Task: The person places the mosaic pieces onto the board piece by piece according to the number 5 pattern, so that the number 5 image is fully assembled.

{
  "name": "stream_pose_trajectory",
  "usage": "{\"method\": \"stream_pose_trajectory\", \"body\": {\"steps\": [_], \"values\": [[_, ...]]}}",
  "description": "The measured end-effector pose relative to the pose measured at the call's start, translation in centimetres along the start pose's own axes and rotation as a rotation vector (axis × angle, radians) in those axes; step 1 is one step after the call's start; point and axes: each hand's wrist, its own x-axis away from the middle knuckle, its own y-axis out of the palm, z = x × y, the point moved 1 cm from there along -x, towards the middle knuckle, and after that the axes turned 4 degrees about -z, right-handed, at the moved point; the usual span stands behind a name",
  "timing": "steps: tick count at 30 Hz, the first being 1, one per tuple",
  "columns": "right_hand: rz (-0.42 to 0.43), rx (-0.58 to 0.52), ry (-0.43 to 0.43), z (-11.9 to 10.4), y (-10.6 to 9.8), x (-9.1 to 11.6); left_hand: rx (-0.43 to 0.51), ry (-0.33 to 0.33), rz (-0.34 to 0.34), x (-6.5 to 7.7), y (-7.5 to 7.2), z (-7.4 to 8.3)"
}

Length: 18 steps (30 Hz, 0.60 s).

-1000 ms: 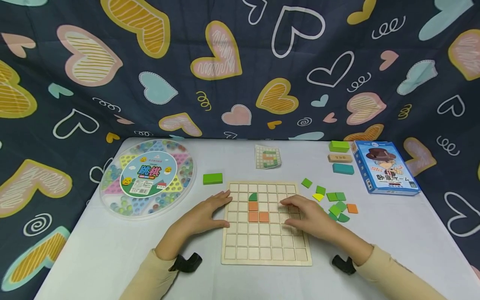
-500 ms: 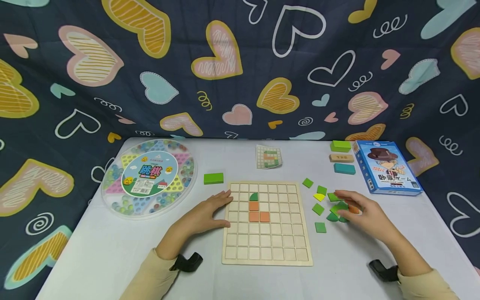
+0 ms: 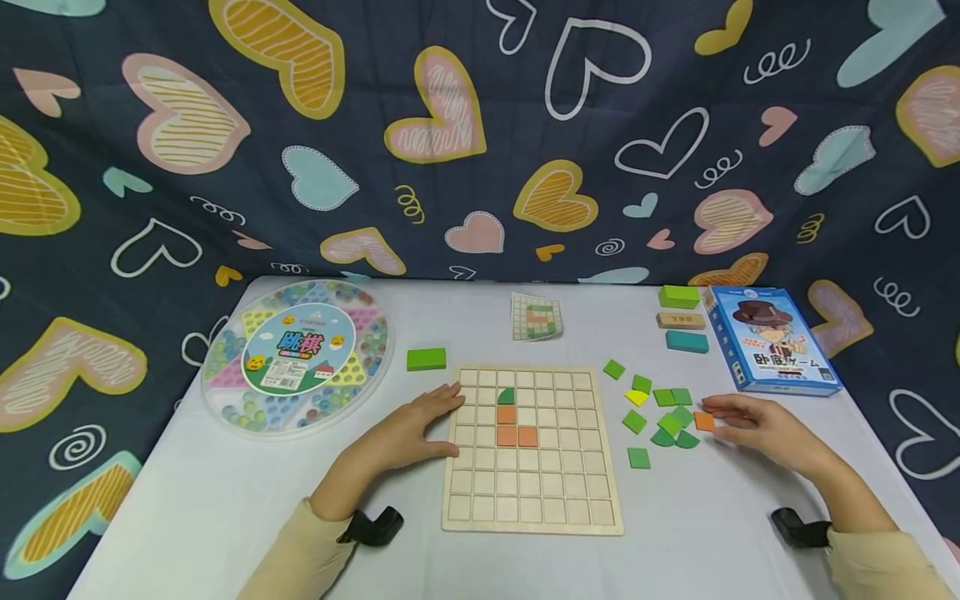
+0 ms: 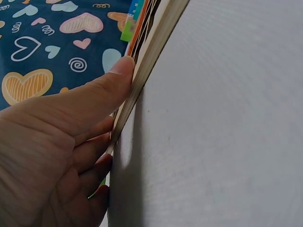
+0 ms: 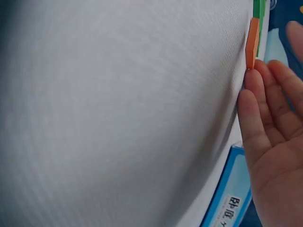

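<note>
The left hand (image 3: pixel 408 432) is resting, relaxed, against the gridded wooden board (image 3: pixel 538 460); right of the board, the loose-fingered right hand (image 3: pixel 768 427) is touching a square orange tile (image 3: pixel 703 422).

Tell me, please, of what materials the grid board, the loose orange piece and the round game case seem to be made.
Grid board: probably wood, matt; pale beige, with fine lines along its edge in the left wrist view. Loose orange piece: painted wood or plastic, I cannot tell; smooth, opaque. Round game case: likely clear, glossy plastic; coloured balls show through.
</note>
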Motion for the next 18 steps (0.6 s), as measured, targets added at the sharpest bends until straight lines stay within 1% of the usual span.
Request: {"method": "stream_pose_trajectory", "body": {"steps": [3,6,12,14,17,18], "values": [[0.007,0.065,0.002,0.4,-0.1,-0.4,-0.001,0.000,0.000,0.0,0.0,0.0],[0.034,0.151,-0.024,0.7,0.0,-0.7,-0.003,0.000,0.002,-0.1,0.0,-0.1],[0.083,0.316,-0.029,0.3,0.2,-0.9,0.001,-0.017,0.000,0.0,0.0,-0.1],[0.091,0.329,-0.011,0.0,0.2,-0.9,0.005,-0.020,-0.004,0.0,0.0,-0.1],[0.102,0.300,0.010,-0.7,0.3,-0.6,-0.001,-0.018,-0.008,-0.1,-0.1,-0.1],[0.111,0.283,0.005,-1.0,0.5,-0.5,-0.002,-0.016,-0.008,0.0,-0.1,-0.1]]}}
